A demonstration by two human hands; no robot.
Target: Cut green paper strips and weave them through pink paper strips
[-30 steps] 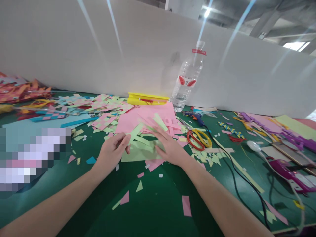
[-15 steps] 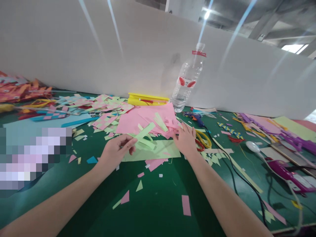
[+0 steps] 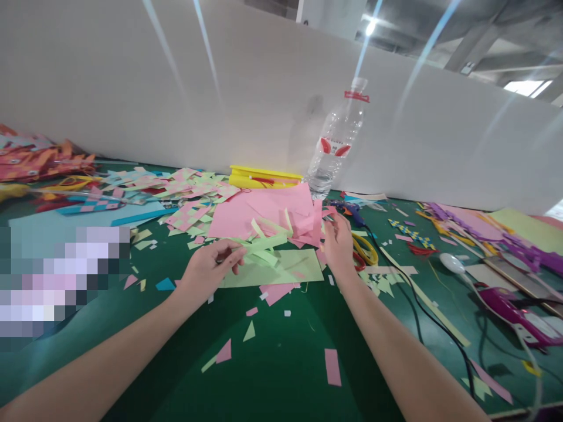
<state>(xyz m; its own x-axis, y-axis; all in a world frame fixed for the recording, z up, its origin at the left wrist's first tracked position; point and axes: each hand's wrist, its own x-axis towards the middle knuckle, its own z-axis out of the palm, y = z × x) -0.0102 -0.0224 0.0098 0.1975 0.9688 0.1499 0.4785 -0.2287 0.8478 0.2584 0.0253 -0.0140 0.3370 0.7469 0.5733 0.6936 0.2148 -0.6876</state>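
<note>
- The left hand (image 3: 214, 265) had a narrow grip — thumb against fingers — and we saw it holding green strips (image 3: 268, 241) by their near ends.
- The right hand (image 3: 339, 245) had its fingers curled at the edge of the pink strips (image 3: 316, 225); we could not tell whether its grip had closed on one or merely touched it.
- We judged both sets of strips to be thin paper: very light, limp along their length, easy to crease or tear, and apt to cling to one another. A light pinch near one end seemed to us the best hold.
- Under the green strips we saw a green sheet (image 3: 305, 265) flat on the desk (image 3: 281, 369); behind it lay a pink sheet (image 3: 240, 206), with the pink strips over its right part.
- Just beside the right hand we noted scissors (image 3: 370, 251), partly hidden by it.
- Farther back — against the pale partition (image 3: 176, 99) — a clear bottle (image 3: 336, 138) leaned, tilted.
</note>
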